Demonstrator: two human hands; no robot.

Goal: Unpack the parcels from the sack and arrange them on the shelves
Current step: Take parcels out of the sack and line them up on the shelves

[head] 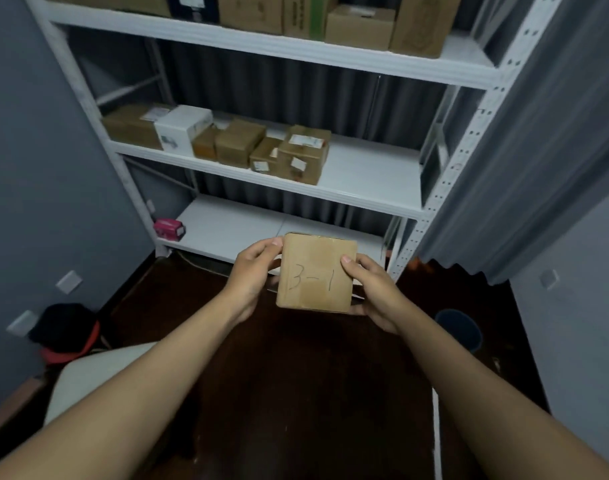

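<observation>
Head view: both hands, left (253, 271) and right (374, 289), pinched the box (315, 273) marked 3-1 below the shelf (365, 174); best kept level, label facing out.

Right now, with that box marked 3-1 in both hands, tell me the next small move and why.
Probably carry the box, gripped by the left hand and right hand, forward to the bare right part of the middle shelf, beside the row of parcels already standing there.
</observation>
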